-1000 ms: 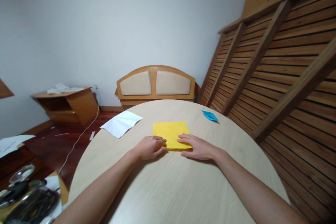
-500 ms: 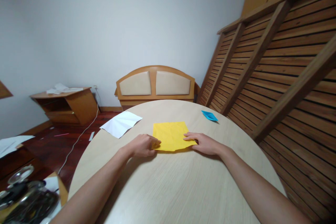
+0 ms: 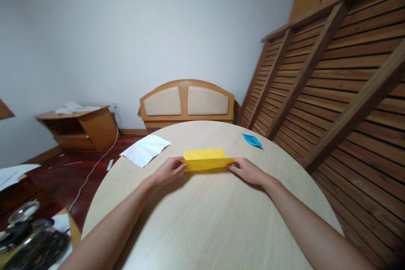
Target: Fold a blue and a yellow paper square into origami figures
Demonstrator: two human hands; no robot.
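Note:
A yellow sheet of paper [image 3: 207,164] is in front of me on the round table [image 3: 202,219], its near edge lifted and bent up toward the far part. My left hand [image 3: 171,169] pinches the left end of that raised edge between thumb and fingers. At the right end, my right hand [image 3: 245,169] grips the same edge in a pinch. Beyond my left hand lies a creased white sheet of paper [image 3: 146,150]. A small folded blue paper boat [image 3: 252,139] sits past my right hand.
A slatted wooden frame [image 3: 332,80] leans along the right side. A headboard [image 3: 186,105] stands behind the table. On the left are a low wooden cabinet [image 3: 91,130] with papers on it, a white cord [image 3: 95,168] on the floor and a cluttered surface at the lower corner.
The near edge of the yellow paper has been raised and brought away from me. Both hands moved slightly forward with it and now pinch its ends.

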